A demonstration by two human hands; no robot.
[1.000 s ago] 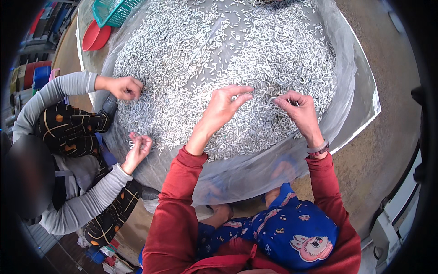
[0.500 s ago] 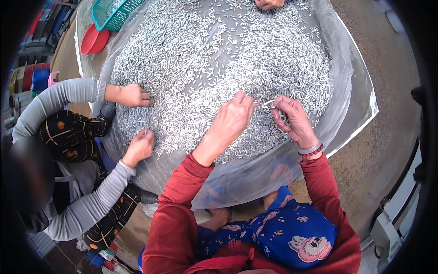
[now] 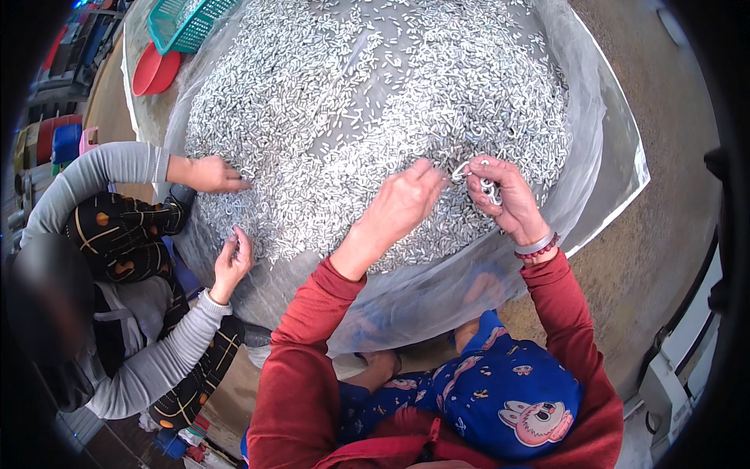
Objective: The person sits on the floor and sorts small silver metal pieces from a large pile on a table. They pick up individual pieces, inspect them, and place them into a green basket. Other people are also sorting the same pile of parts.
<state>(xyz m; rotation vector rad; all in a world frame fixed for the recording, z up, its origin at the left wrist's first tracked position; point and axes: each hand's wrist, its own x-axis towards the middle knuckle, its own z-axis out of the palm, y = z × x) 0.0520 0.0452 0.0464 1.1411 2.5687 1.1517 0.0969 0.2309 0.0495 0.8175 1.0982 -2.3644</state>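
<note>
My right hand [image 3: 509, 202] is closed around several small silvery metal hooks [image 3: 490, 187], which curl out between thumb and fingers. One curved hook [image 3: 461, 169] sticks out from its fingertips toward the left. Just left of it, my left hand [image 3: 400, 202] has its fingers pinched together. Its fingertips are a little blurred, and whatever is in them cannot be made out. Both hands hover over a wide pile of small silvery metal pieces [image 3: 312, 129], some rod-like and some curved. The pile lies on a sheet of clear plastic [image 3: 584, 117].
At the left a co-worker in grey sleeves has one hand [image 3: 209, 173] on the pile and another hand [image 3: 232, 262] just above its edge. A red bowl [image 3: 156, 70] and a green basket [image 3: 183, 31] stand at the far left. White equipment [image 3: 664, 399] stands at the lower right.
My left hand's fingertips have drawn slightly away from the hook, and my right hand has turned, showing more hooks. The co-worker's fingers have opened. A hand at the top edge has left view.
</note>
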